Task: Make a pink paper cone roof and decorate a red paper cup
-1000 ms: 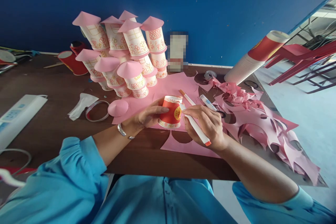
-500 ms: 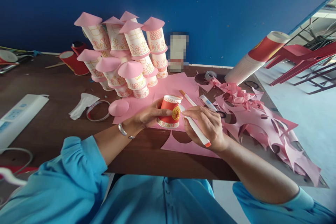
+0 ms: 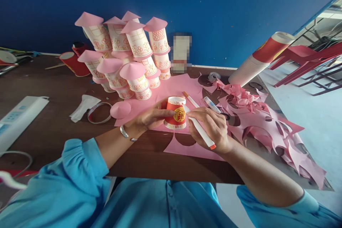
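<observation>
In my left hand (image 3: 156, 114) is a red and white paper cup (image 3: 176, 113), gripped from its left side with its wide rim down. It bears a yellow round emblem and small drawings along its white bands. My right hand (image 3: 211, 124) is closed around a white marker (image 3: 201, 131) with an orange-red end, its tip at the cup's upper right side. Just behind lie a second marker (image 3: 190, 98) and a glue stick (image 3: 212, 104) on pink paper (image 3: 171, 91). A pink paper cone (image 3: 120, 109) rests left of my left hand.
Decorated paper-cup towers (image 3: 137, 44) with pink cone roofs stand at the back. Pink paper scraps (image 3: 264, 124) spread over the right side, before a leaning cup stack (image 3: 251, 67). Leftward lie a tape roll (image 3: 99, 113), white tissue (image 3: 84, 108) and a power strip (image 3: 20, 121).
The cup has turned and shifted slightly right in my left hand, so more of its yellow emblem faces me. My right hand keeps the marker close to it.
</observation>
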Demonstrator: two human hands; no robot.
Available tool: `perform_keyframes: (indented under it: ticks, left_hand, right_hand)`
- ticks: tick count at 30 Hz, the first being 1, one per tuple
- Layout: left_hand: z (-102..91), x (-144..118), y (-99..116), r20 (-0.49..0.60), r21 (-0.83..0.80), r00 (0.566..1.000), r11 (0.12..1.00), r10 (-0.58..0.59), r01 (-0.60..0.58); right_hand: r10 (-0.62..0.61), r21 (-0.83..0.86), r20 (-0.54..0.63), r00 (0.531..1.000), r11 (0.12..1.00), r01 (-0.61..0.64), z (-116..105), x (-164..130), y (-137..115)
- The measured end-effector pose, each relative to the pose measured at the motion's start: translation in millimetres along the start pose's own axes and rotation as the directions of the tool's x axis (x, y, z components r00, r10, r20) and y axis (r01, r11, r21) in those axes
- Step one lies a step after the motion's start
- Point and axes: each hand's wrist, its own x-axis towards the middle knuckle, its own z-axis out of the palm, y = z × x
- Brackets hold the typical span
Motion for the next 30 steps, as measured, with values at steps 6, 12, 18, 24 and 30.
perform_keyframes:
  ticks: [6, 12, 18, 24, 30]
  left_hand:
    - [3.2, 1.5, 1.1, 0.023, -0.029, 1.000, 1.000, -0.002, 0.002]
    - [1.2, 0.6, 1.0, 0.023, -0.010, 1.000, 1.000, 0.003, -0.002]
    - [-1.5, -0.7, -0.6, 0.017, 0.008, 0.999, 1.000, 0.028, -0.028]
    - [-3.3, -0.5, 0.0, 0.038, -0.004, 0.999, 1.000, 0.024, -0.024]
    - [-1.2, -0.7, 1.7, 0.051, -0.054, 0.999, 0.999, -0.001, 0.004]
  right_hand:
    - [0.010, -0.008, 0.016, 1.000, 1.000, -0.009, 0.5, -0.7, -0.2]
    - [-0.004, -0.003, 0.028, 1.000, 1.000, 0.004, -1.3, 2.0, -1.4]
    - [0.000, -0.003, 0.025, 1.000, 1.000, 0.000, -1.4, 2.3, -2.1]
    - [-0.010, -0.010, 0.012, 1.000, 1.000, 0.011, -2.4, 1.7, -2.8]
    - [-0.004, -0.027, -0.003, 1.000, 1.000, 0.004, -1.4, 1.8, -2.0]
